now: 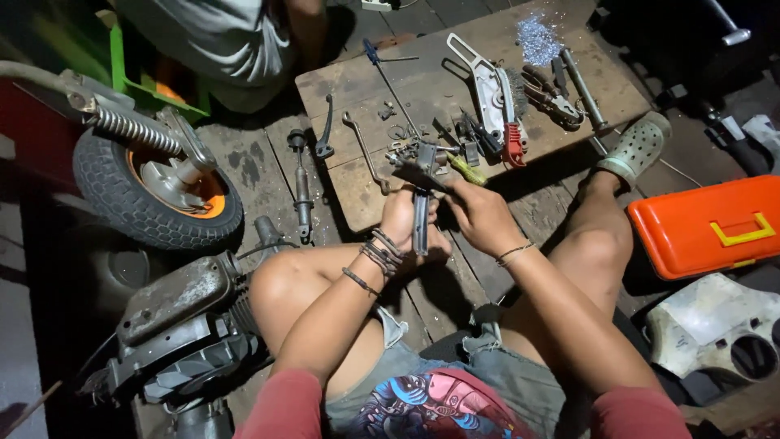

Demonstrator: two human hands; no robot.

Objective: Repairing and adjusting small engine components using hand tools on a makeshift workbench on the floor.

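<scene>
My left hand (404, 218) grips a dark metal part with a long flat handle (420, 213) that hangs down between my knees. My right hand (481, 213) holds a screwdriver with a yellow-green handle (465, 168), its tip against the top of the metal part. Both hands work just over the near edge of a wooden board (357, 189) that carries tools and small loose parts.
On the board lie a grey lever bracket (490, 89), pliers (552, 99), a blue-handled screwdriver (382, 69) and a wrench (361, 146). A small wheel with spring (154, 175) and an engine (183, 325) sit left. An orange toolbox (707, 226) is right. Another person (219, 36) sits behind.
</scene>
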